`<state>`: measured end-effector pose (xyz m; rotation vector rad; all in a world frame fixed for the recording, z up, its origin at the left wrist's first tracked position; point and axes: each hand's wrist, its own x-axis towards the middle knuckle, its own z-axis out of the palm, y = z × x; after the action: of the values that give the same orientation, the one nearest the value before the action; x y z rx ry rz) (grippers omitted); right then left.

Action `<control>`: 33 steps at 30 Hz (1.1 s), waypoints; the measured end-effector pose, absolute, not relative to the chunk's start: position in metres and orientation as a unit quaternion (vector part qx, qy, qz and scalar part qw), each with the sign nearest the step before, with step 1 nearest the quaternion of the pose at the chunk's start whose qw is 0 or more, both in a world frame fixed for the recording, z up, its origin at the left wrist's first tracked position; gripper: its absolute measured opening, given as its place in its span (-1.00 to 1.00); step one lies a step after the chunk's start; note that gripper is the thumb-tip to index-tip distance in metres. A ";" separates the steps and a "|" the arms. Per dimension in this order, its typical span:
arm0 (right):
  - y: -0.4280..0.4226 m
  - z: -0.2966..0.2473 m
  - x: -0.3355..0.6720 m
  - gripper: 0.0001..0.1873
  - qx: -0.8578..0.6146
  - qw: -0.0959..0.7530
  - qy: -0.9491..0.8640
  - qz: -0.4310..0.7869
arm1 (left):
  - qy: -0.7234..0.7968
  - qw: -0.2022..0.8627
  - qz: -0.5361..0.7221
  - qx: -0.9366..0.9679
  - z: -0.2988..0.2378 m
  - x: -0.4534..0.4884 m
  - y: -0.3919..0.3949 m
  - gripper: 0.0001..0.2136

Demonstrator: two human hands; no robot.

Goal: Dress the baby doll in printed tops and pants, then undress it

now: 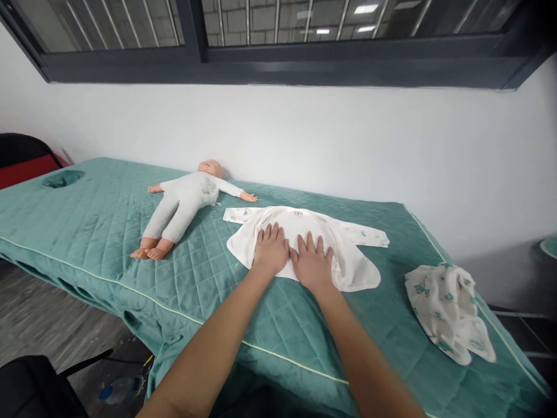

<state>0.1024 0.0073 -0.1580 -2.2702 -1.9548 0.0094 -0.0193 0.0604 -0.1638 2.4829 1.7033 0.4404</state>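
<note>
White, with green-printed sleeves (365, 234) extending sideways, the small garment (319, 224) lies beneath flat, outstretched hands (270, 248) (314, 262).

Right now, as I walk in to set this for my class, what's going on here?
A person's left hand and right hand rest flat, side by side, on a white long-sleeved baby top spread on a green quilted cover. To the left lies a doll; to the right, a crumpled patterned cloth item.

A shirt (307, 221) lies on the bed (213, 267) between a doll (187, 194), left, and another garment (444, 307).
</note>
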 end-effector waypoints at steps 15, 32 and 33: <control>-0.097 -0.157 0.076 -0.35 -0.725 0.105 -0.679 -0.038 | 0.490 0.052 0.168 0.854 -0.158 -0.072 -0.043 -0.51; 0.031 -0.077 -0.026 -0.50 -0.531 0.278 -0.786 0.151 | 0.652 -0.048 0.395 0.646 -0.125 -0.333 0.101 -0.39; 0.062 -0.076 -0.037 -0.47 -0.526 0.291 -0.779 0.176 | 0.668 -0.023 0.390 0.634 -0.126 -0.349 0.118 -0.38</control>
<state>-0.0372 0.0618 -0.0757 -1.4030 -2.0778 0.4685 -0.3490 0.1180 -0.1262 2.0204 2.1290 1.2443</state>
